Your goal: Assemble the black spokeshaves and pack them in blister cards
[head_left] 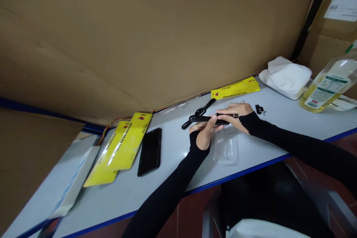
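Both hands clamp one black tool point(208, 119) above the bench point(173, 148): left grip point(204, 134) at its near-left side, right grip point(237, 113) at its right end.

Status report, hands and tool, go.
Left hand and right hand both grip the black tool above the table. Clear plastic tray beneath. Nothing blocking.

Both arms extended forward over the desk point(173, 178), each in a black sleeve reaching to the hand. Left hand point(203, 134) raised off the surface, palm turned inward, thumb pointing up, fingers curled closed. Right hand point(235, 113) palm down, fingers bent and pinched together. Fingertips of both hands meet near the desk's far edge.
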